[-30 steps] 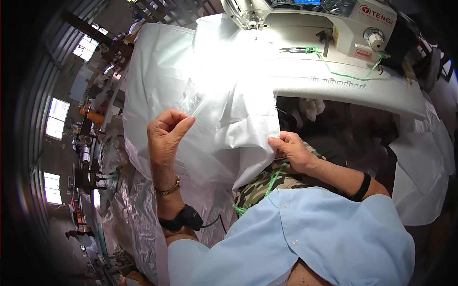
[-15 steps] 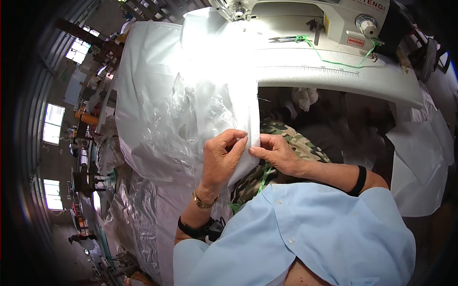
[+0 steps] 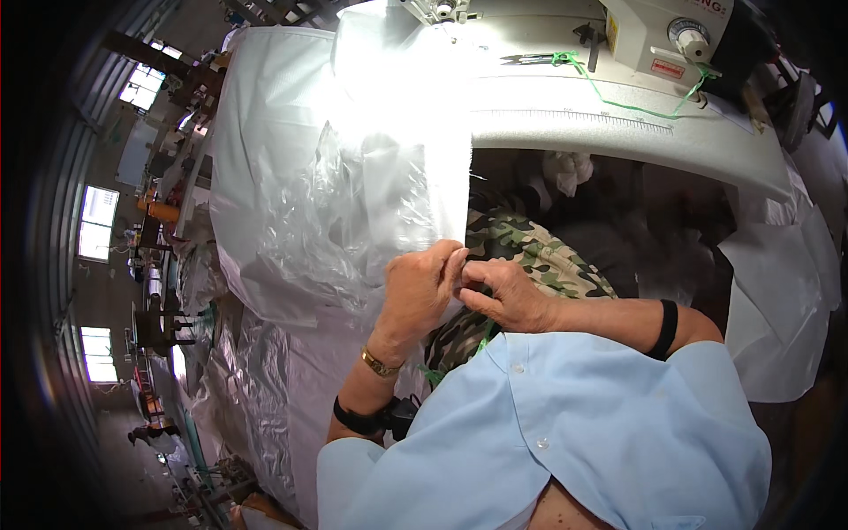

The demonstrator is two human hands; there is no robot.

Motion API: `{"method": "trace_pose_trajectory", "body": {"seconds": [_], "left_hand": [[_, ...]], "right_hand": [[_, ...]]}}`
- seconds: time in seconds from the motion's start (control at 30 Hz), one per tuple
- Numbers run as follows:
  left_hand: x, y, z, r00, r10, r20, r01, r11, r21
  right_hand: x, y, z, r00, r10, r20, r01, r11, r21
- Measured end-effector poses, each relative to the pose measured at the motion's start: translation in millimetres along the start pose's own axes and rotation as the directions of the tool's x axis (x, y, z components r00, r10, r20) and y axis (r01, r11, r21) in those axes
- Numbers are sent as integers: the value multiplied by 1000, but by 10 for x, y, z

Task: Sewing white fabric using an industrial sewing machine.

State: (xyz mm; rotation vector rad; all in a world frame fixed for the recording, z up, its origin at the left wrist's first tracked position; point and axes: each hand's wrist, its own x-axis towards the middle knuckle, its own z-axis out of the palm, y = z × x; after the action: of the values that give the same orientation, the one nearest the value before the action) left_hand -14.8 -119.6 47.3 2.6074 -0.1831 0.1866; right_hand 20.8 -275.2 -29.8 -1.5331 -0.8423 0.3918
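Observation:
White plastic sheeting [image 3: 274, 177] drapes from the sewing machine [image 3: 671, 35] toward my lap, with a straight white edge strip [image 3: 449, 190] running down its right side. My left hand [image 3: 422, 281], a gold watch on its wrist, is closed on the lower end of that strip, fingertips pinched. Right beside it, my right hand [image 3: 505, 293] has its fingers curled together, their tips touching or nearly touching the left fingertips at the sheet's edge. Whatever lies between the right fingertips is too small to make out. The sheet's bottom corner is hidden behind my hands.
Thread snips [image 3: 527, 60] tied with a green cord [image 3: 609, 104] lie on the machine bed [image 3: 548, 132]. More white sheeting [image 3: 777, 300] hangs at the right. Camouflage fabric [image 3: 530, 252] covers my lap. Crumpled clear plastic [image 3: 261, 397] lies at the lower left.
My left hand has turned and closed more over the strip's edge. The right fingers have curled in and no longer lie flat along the strip. The view has shifted slightly.

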Motion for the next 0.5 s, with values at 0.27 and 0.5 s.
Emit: {"method": "trace_pose_trajectory", "body": {"seconds": [0.27, 0.5], "left_hand": [[-113, -455, -22, 960, -280, -8, 253, 877, -409], [8, 23, -636, 961, -139, -238, 125, 990, -72]], "right_hand": [[324, 149, -59, 841, -475, 259, 538, 780, -318], [1410, 282, 140, 921, -344, -183, 250, 882, -400]]}}
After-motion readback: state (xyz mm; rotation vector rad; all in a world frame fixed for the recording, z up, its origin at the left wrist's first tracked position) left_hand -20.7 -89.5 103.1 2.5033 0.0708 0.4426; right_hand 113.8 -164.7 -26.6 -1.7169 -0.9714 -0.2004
